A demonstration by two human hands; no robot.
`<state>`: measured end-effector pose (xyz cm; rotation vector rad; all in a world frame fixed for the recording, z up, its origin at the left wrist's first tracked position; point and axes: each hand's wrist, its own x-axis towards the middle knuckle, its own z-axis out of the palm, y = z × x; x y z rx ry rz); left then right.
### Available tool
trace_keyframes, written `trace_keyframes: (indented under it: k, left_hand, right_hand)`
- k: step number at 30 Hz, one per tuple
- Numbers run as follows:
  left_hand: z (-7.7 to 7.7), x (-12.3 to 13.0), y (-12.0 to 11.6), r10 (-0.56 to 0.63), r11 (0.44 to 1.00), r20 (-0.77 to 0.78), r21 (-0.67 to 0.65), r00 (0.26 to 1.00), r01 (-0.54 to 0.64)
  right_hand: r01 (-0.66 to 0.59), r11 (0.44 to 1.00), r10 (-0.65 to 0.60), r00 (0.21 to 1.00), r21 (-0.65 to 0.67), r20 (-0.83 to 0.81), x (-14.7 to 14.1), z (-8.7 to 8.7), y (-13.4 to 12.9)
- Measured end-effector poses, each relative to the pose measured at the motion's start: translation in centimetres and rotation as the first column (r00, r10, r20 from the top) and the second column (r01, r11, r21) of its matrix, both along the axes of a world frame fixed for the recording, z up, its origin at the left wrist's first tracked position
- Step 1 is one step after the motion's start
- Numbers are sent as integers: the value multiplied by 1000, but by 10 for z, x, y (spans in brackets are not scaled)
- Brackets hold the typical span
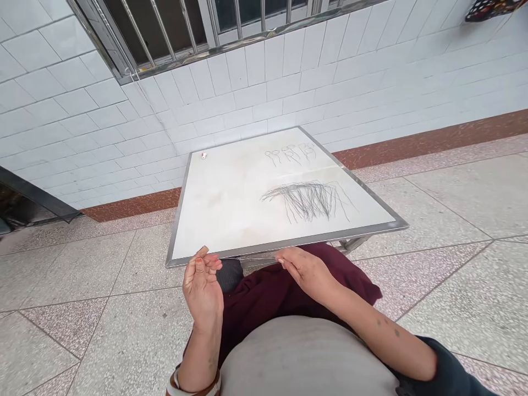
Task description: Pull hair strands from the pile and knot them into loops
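My left hand [203,286] is held up at the table's near edge, palm toward me, with thumb and index finger pinched together. A tan piece, perhaps a bandage on the fingertip, shows at the top of that pinch. A thin pale thread [249,258] stretches almost level between my two hands. At its other end, the fingers of my right hand [303,270] are pressed together around it, the back of the hand upward. Both hands hover over my lap, just in front of the white-topped table [231,203].
A small white-and-red object [203,156] lies at the table's far left corner. Dark scribbles [311,201] mark the tabletop. Behind stands a tiled wall [247,93] with a barred window [173,27]. Dark red cloth [264,291] covers my lap.
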<state>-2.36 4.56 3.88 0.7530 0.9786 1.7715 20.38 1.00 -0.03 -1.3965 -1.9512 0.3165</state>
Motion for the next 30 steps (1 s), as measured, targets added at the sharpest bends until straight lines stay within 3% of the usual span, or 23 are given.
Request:
trace_keyframes:
  k: [4, 7, 10, 13, 16, 19, 22, 26, 30]
  left_hand:
    - [5, -22, 7, 123, 991, 12, 47, 992, -124]
    - [10, -31, 10, 131, 990, 5, 45, 991, -132]
    - [10, -23, 10, 19, 1000, -6, 4, 1000, -19]
    - [7, -8, 7, -116, 993, 19, -12, 993, 117]
    - [5, 3, 6, -201, 979, 63, -6, 977, 202]
    - [3, 7, 7, -241, 970, 96, -20, 966, 244]
    - [0, 8, 8, -317, 942, 99, -85, 943, 326]
    - [-7, 10, 8, -424, 870, 104, -230, 899, 437]
    - [-11, 10, 7, -476, 832, 75, -282, 876, 477]
  right_hand:
    - [163, 986, -164, 986, 35, 20, 29, -6, 4]
    - [217, 975, -214, 974, 40, -72, 38, 5, 5]
    - [71, 994, -61, 991, 87, -117, 22, 24, 5]
    - [-108, 987, 113, 993, 121, -37, -10, 33, 9]
    - [-205, 976, 205, 979, 71, -3, -34, 26, 14]
    - [-226, 974, 227, 969, 26, -96, -44, 14, 16]
    - [-166, 980, 141, 968, -106, -207, -39, 3, 24]
    - [48, 920, -149, 960, -388, -236, -10, -16, 58]
    - [178, 878, -283, 941, -444, -184, 26, -37, 103]
